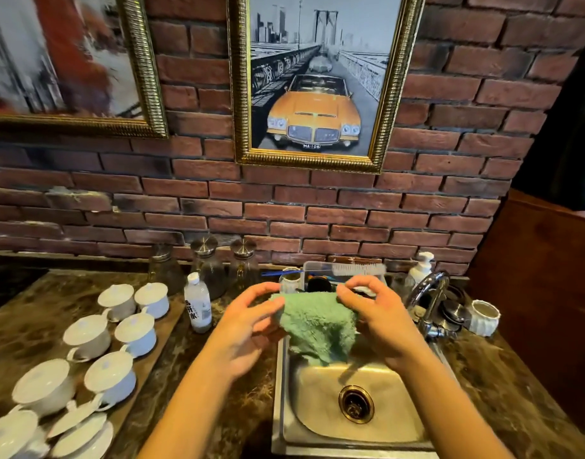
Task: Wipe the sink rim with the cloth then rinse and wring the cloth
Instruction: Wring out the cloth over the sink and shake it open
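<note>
A fluffy green cloth (319, 323) hangs in the air above the far end of the steel sink (281, 425). My left hand (248, 329) pinches its upper left corner, and my right hand (377, 313) pinches the upper right corner between thumb and fingers. The cloth is spread between both hands and droops down over the basin. The basin shows a round drain (356, 403) below my right wrist. The chrome tap (432, 299) stands at the sink's right side, just right of my right hand; no water is visible.
White lidded cups (119, 326) crowd a wooden board on the left counter. A plastic bottle (197, 306), glass jars, a brush rack (344, 273), a soap pump (423, 265) and a white pot (485, 316) line the back. A brick wall rises behind; dark marble counter lies either side.
</note>
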The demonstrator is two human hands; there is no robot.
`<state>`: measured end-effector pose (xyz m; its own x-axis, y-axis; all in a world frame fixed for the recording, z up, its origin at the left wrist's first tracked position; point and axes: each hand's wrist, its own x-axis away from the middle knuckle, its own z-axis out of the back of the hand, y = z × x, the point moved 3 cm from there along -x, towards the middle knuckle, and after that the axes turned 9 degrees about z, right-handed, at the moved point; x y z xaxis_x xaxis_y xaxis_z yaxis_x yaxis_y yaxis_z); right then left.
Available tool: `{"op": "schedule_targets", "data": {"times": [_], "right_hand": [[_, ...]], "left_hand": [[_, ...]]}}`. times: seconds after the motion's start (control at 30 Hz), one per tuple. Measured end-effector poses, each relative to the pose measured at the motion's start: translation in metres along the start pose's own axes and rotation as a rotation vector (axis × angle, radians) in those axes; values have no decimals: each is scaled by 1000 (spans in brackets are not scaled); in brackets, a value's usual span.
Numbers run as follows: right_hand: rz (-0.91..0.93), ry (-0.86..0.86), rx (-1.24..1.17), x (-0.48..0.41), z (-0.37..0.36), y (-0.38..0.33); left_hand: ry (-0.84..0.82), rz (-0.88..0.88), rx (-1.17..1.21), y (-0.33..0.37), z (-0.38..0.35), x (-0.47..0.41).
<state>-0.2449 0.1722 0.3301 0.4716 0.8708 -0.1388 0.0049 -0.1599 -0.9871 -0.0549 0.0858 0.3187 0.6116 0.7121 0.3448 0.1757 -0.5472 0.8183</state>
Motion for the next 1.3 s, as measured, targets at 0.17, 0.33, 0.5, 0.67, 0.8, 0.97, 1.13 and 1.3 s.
{"op": "schedule_targets", "data": {"times": [0.17, 0.33, 0.5, 0.67, 0.8, 0.97, 1.13, 1.3], "right_hand": [[-25, -161, 74, -4, 34, -3], [-1, -194, 132, -13, 47, -6], [42, -236, 349, -21, 51, -10], [138, -277, 626, -26, 47, -12], [70, -215, 143, -20, 40, -13], [153, -179, 117, -20, 41, -19], [145, -268, 217, -18, 49, -27], [150, -279, 337, -22, 49, -28]], "left_hand": [[121, -71, -211, 12, 4, -7], [104, -101, -400, 17, 2, -7], [125, -186, -704, 24, 1, -6], [265, -347, -979, 29, 2, -5], [191, -343, -700, 27, 3, -3], [197, -314, -597, 32, 4, 1], [250, -403, -729, 40, 2, 3], [252, -415, -753, 47, -5, 8]]}}
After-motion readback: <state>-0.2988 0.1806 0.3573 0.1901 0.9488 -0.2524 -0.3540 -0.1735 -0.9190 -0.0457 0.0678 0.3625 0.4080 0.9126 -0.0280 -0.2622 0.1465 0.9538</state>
